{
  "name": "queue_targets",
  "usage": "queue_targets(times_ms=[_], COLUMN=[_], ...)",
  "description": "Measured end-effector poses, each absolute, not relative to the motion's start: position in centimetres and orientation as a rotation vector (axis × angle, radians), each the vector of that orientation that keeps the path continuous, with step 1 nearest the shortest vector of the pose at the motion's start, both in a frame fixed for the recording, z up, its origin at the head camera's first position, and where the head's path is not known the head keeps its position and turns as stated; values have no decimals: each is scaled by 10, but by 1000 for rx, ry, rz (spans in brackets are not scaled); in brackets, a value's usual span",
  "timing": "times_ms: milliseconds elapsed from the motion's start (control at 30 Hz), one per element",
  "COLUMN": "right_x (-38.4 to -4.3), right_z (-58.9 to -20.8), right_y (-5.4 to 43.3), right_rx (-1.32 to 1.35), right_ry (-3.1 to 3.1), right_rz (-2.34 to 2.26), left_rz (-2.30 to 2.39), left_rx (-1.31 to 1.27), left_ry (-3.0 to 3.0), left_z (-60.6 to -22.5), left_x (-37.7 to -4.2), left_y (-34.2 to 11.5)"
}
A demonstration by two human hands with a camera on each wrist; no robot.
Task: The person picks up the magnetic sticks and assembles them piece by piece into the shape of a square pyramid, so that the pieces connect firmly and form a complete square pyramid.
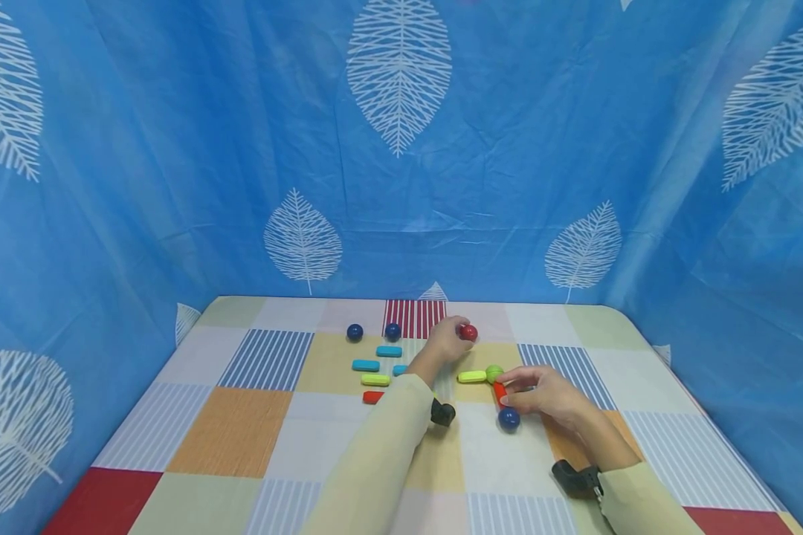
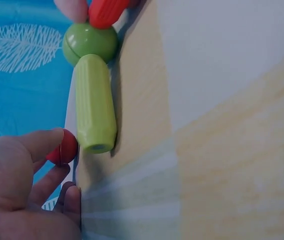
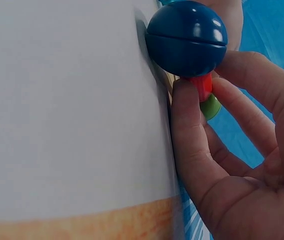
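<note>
My left hand (image 1: pixel 447 342) pinches a red ball (image 2: pixel 67 148) between thumb and fingers, at the far middle of the table. Nearer and to the right, my right hand (image 1: pixel 550 400) grips a red stick (image 1: pixel 500 393) from its right side. A dark blue ball (image 3: pixel 187 39) sits at the near end of that stick, and a green ball (image 2: pixel 90 44) at its far end. From the green ball a yellow-green stick (image 2: pixel 95 105) extends left, its other end bare. This joined piece lies along the tabletop.
Left of my left forearm are two dark blue balls (image 1: pixel 355 332), several light blue sticks (image 1: pixel 366 365), a yellow-green stick (image 1: pixel 375 380) and a red stick (image 1: pixel 372 397) partly behind the sleeve. A patchwork cloth (image 1: pixel 227 431) covers the table; blue curtains (image 1: pixel 401 223) surround it.
</note>
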State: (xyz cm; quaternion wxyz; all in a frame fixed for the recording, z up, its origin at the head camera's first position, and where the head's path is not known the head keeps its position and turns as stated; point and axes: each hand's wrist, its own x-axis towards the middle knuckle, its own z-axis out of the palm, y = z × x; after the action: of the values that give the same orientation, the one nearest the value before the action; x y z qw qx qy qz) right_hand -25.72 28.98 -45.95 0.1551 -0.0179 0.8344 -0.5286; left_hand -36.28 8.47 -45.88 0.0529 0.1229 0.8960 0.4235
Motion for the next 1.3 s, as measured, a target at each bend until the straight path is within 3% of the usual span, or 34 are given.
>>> queue_targets(times_ms=[267, 567, 1300], right_x=[-257, -257, -255], right_z=[-460, -462, -459], right_y=[287, 289, 290], right_rx=[-75, -180, -84], right_ry=[2377, 2347, 2395], right_rz=[-1525, -1556, -1510], left_rz=[1317, 1383, 1292], left_rx=[277, 333, 486], left_ry=[2757, 2702, 2680], left_z=[-460, -461, -448], left_x=[-358, -352, -322], left_y=[85, 78, 44])
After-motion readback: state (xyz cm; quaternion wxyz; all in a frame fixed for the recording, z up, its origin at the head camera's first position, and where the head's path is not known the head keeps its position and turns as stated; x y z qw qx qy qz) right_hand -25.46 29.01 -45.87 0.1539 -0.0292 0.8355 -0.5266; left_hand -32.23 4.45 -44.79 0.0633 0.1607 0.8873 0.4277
